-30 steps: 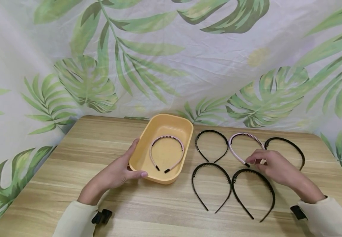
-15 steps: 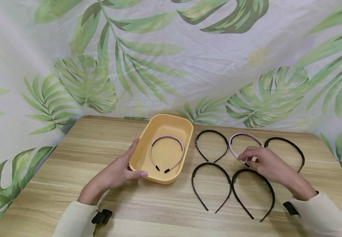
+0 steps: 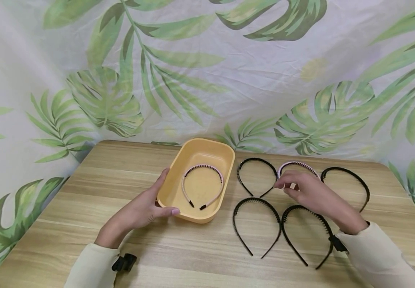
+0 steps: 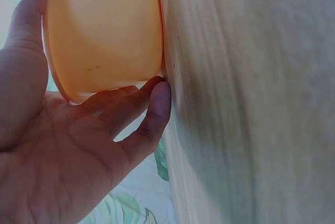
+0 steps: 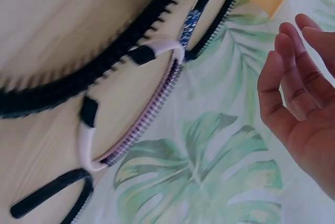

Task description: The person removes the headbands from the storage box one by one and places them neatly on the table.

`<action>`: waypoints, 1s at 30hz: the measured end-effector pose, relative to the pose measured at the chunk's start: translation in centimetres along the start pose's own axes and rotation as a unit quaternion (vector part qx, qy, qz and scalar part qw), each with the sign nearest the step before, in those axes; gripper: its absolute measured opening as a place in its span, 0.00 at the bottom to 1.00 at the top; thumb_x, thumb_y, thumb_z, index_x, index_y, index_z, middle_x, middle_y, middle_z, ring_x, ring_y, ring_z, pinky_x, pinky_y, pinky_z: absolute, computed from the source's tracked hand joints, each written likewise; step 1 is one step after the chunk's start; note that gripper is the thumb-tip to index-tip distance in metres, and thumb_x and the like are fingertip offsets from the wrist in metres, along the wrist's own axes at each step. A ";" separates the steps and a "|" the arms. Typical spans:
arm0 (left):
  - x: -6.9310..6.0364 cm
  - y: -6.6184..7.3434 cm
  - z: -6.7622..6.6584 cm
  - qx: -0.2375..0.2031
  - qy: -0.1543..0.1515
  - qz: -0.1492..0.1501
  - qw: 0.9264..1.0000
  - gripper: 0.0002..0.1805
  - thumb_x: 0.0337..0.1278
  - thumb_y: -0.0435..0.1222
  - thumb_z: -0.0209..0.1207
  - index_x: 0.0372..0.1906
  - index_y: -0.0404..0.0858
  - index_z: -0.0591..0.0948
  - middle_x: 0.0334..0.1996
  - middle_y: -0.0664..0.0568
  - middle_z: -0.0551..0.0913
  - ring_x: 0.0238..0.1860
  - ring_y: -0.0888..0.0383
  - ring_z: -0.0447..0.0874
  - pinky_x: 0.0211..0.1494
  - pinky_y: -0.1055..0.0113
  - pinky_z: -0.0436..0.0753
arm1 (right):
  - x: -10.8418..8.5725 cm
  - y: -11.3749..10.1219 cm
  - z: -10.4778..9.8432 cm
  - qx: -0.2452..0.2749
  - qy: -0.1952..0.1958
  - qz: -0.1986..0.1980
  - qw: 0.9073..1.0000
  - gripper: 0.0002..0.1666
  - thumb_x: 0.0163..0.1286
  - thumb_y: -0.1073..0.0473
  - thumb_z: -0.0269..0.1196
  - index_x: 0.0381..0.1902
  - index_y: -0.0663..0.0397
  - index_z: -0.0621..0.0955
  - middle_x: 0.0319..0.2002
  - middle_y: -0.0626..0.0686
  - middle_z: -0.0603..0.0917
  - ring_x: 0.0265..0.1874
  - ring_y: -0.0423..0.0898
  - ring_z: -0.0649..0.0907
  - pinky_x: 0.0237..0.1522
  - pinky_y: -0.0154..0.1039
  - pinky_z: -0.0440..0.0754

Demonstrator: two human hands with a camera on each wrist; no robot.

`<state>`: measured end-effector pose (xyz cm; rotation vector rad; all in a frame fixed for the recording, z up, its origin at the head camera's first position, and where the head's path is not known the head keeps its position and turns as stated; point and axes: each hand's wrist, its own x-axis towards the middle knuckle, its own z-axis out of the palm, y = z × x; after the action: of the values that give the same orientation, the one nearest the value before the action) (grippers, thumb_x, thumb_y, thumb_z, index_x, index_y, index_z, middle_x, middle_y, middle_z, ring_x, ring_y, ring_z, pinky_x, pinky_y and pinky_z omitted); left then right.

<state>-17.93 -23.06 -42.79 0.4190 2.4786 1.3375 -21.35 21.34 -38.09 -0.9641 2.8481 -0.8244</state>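
My left hand (image 3: 140,208) grips the near left corner of a yellow plastic bin (image 3: 211,154), thumb at the near rim and fingers along the left side. Inside the bin lies a pink toothed headband (image 3: 202,165). My right hand (image 3: 310,192) hovers over the lower part of another pink headband (image 3: 297,163), hiding its ends. In the right wrist view that hand (image 5: 298,85) holds nothing, fingers loosely bent and apart from the headbands. Left of it lies a black headband (image 3: 256,159); to the right, another black headband (image 3: 360,182).
Two more black headbands form a nearer row, a left headband (image 3: 256,199) and a right headband (image 3: 302,207). All rest on a wood-grain table (image 3: 114,172). Behind its far edge hangs a leaf-patterned cloth (image 3: 193,80).
My right hand has shifted left, away from the pink headband's tip, towards the black headband at the back left. The left hand, the bin and the headbands stay put.
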 end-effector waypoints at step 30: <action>0.0 -0.1 0.0 -0.004 0.001 0.000 1.000 0.69 0.60 0.46 0.74 0.86 0.46 0.32 0.80 0.29 0.58 0.62 0.47 0.81 0.63 0.61 0.79 | 5.2 -3.6 2.0 0.045 -0.019 -0.029 0.998 0.13 0.70 0.72 0.63 0.45 0.55 0.90 0.41 0.49 0.90 0.41 0.44 0.85 0.44 0.47 0.85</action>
<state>-17.95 -23.13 -42.91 0.4164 2.4742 1.3496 -23.16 15.01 -37.25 -1.0428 2.7374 -0.9188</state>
